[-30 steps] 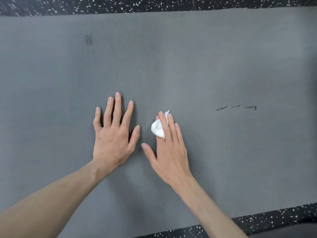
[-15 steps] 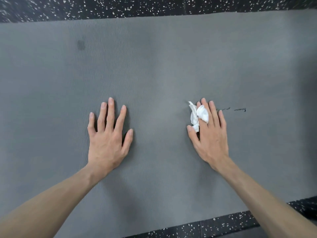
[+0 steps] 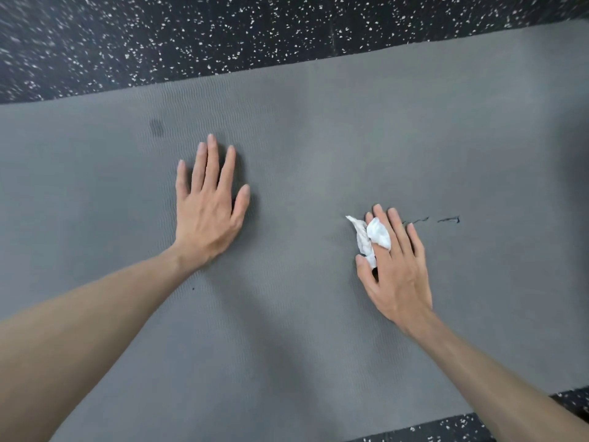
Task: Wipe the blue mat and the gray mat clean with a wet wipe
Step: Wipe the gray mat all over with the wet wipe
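The gray mat [image 3: 302,138] lies flat on a black speckled floor [image 3: 191,36] and fills most of the head view.

The left hand [image 3: 208,207] rests palm down on the mat, left of centre, with fingers straight and slightly spread. It holds nothing.

The right hand [image 3: 396,266] lies palm down on the mat, right of centre. Its fingers are extended and press a crumpled white wipe [image 3: 369,237] against the mat surface. Part of the wipe wraps over the index finger; the rest protrudes to the left of the fingers, above the thumb.

Dark marks [image 3: 447,220] sit on the mat just to the right of the right hand's fingertips; the nearest mark touches or runs under the fingers. A dark smudge [image 3: 156,126] sits on the mat beyond the left hand, near the far edge.
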